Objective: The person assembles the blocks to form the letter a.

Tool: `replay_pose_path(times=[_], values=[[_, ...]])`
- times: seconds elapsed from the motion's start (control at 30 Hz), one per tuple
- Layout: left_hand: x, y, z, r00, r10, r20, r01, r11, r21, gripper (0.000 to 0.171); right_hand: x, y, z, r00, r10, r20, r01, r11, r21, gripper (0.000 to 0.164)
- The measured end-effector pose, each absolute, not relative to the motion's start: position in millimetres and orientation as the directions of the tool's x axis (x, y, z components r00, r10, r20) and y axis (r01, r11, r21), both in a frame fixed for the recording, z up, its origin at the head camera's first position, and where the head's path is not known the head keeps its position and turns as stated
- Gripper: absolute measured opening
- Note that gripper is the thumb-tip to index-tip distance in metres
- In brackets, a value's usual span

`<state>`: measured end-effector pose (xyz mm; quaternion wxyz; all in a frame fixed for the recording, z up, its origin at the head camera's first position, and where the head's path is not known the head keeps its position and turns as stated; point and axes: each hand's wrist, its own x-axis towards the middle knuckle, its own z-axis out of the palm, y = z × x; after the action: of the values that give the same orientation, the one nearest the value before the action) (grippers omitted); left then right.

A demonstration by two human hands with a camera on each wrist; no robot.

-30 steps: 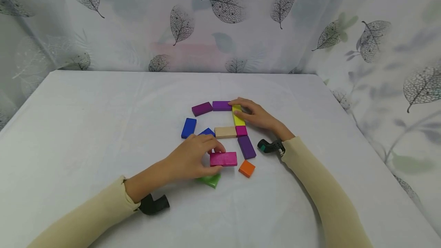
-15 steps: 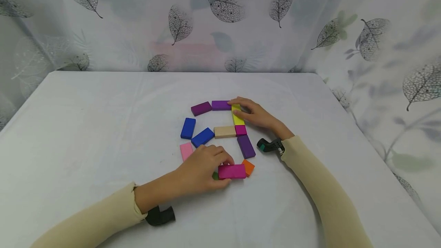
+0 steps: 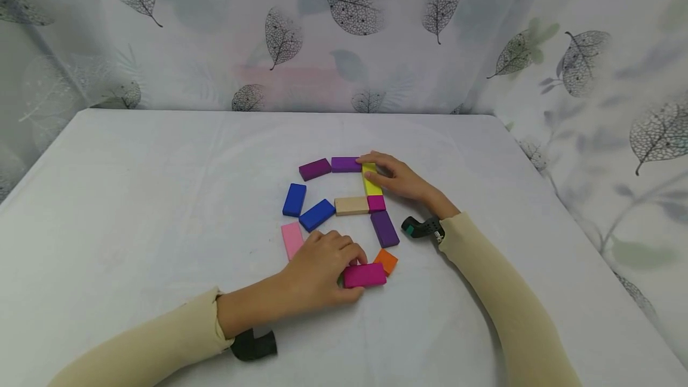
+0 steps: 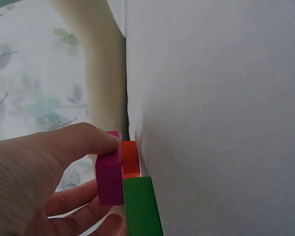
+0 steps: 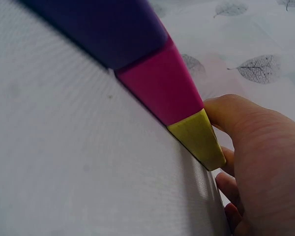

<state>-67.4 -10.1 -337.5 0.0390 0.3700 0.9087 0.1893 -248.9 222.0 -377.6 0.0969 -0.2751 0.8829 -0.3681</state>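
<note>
My left hand (image 3: 317,270) pinches a magenta rectangular block (image 3: 365,275) between thumb and fingers, close above the table by the orange block (image 3: 386,261). In the left wrist view a green block (image 4: 142,206) sits just beyond the held one; the hand mostly hides it in the head view. A pink block (image 3: 292,240) lies partly behind that hand. My right hand (image 3: 403,181) rests at the yellow block (image 3: 372,184), thumb against it, with a fingertip at the end of a purple block (image 3: 346,165). A small magenta block (image 3: 376,203) adjoins the yellow one.
Other blocks continue the outline on the white table (image 3: 161,196): dark magenta (image 3: 315,169), two blue ones (image 3: 294,200), tan (image 3: 352,206) and dark purple (image 3: 384,229). A leaf-patterned curtain (image 3: 215,34) hangs behind and at the sides. Black wrist cameras (image 3: 254,345) jut from both sleeves.
My left hand has carried the magenta block toward me and to the right, beside the orange block, uncovering the pink and lower blue blocks. My right hand has stayed in place.
</note>
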Motion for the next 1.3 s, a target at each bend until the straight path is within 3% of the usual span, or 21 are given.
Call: replay_pose_path(times=[0.33,1.3], values=[[-64.6,-8.3,-339.6,-0.691,0.723,0.009,0.686,0.652,0.322,0.034,-248.2,222.1,-376.5,-0.826,-0.563,0.039,-0.425,0.576,-0.698,0.042],[-67.2,-8.0,-345.5,-0.75,0.661,0.019,0.623,0.697,0.355,0.033,-249.3,221.8,-377.5,-0.827,-0.561,0.028,-0.417,0.58,-0.7,0.043]])
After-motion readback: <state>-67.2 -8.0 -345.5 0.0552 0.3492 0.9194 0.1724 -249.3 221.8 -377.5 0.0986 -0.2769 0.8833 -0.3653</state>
